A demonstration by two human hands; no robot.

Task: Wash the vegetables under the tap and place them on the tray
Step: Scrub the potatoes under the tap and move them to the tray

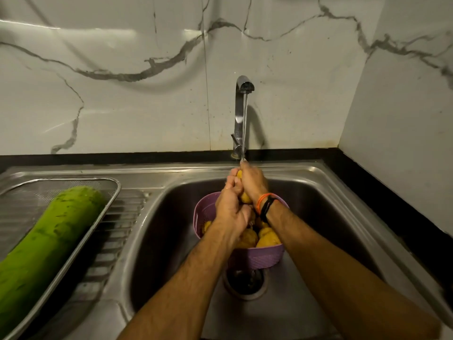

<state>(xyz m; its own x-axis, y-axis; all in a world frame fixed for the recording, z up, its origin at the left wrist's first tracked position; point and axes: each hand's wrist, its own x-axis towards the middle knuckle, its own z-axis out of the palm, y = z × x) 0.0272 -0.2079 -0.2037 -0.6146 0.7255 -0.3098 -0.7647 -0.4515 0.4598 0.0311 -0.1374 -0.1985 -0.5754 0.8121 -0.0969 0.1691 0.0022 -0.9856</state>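
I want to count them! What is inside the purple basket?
The purple basket holds several yellow-brown vegetables. The left hand and arms cover much of it, so an exact count isn't possible.

One gourd (49,231), one tray (107,200), one basket (259,258), one tap (241,114), one sink (318,192) — and two hands (232,209) (252,182) round one potato (245,197), about four more potatoes (267,238) below.

Facing a wall (147,106) of glossy white marble-look tile with grey veins; I see light glare streaked across its upper left. A second tiled wall (404,143) meets it at a corner on my right. A black table (367,182) edge runs along both walls. Overall lighting dim, warm.
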